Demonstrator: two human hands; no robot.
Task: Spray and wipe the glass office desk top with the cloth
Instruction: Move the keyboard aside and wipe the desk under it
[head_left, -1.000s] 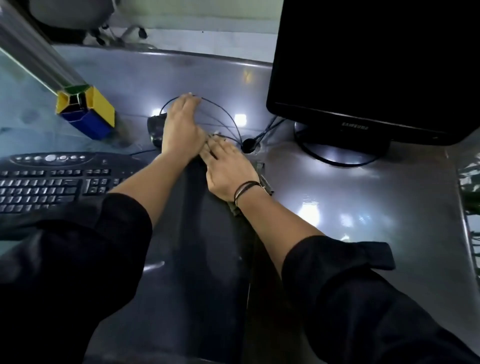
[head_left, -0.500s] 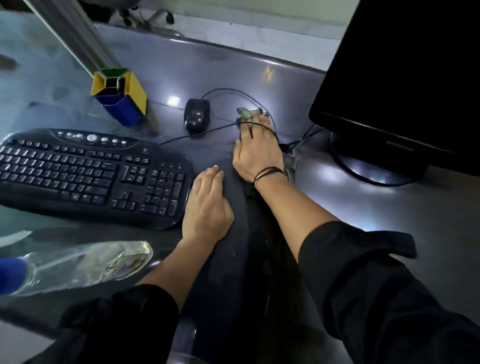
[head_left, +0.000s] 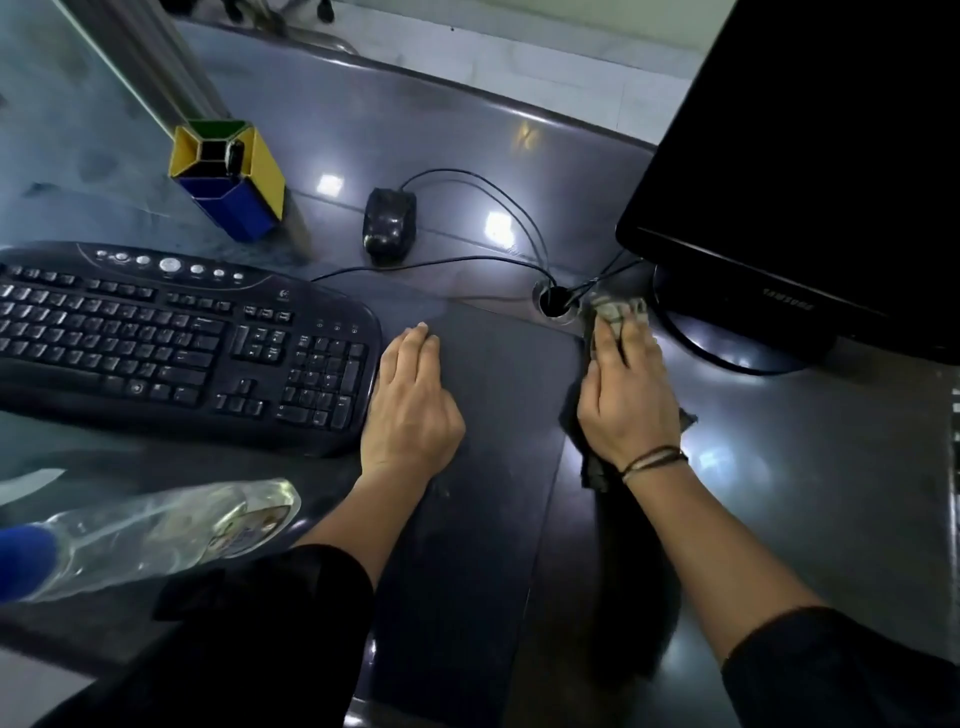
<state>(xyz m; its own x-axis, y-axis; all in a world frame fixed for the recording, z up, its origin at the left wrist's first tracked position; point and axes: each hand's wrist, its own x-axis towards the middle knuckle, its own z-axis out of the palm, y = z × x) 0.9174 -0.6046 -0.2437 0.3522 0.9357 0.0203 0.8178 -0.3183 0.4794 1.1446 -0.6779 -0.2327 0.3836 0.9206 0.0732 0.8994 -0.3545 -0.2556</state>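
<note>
Your right hand (head_left: 626, 395) lies flat on the cloth (head_left: 618, 312), its fingers (head_left: 610, 343) straight and close together, pressing the rag onto the glass bench (head_left: 779, 467) just in front of the monitor's round base (head_left: 727, 358) and right beside the cable hole (head_left: 556, 301). The grey bunched end of the cloth pokes out past your fingertips toward the far side, and darker corners show at either side of your wrist. Your left hand (head_left: 410, 405) rests palm down on the dark mat-like patch (head_left: 493, 415) just right of the keyboard (head_left: 171, 338), fingers relaxed, together, holding nothing. The spray bottle (head_left: 156, 535) lies on its side at the near left edge, blue cap toward you, away from both hands, so the spraying step looks finished for now and you are in the wiping stage. By my reading the middle strip near the cables is being worked at present. Much is left: the glass on the far left around the pen holder (head_left: 228, 182) looks hazy and streaked, the mouse (head_left: 389, 226) and its cords (head_left: 467, 260) sit on unwiped surface, and the keyboard covers a wide area that would need lifting or sliding. The right side of the bench under the monitor edge shows bright reflections, though I cannot tell whether that part is already clean. Mind the cords near your cloth; they could snag.
</note>
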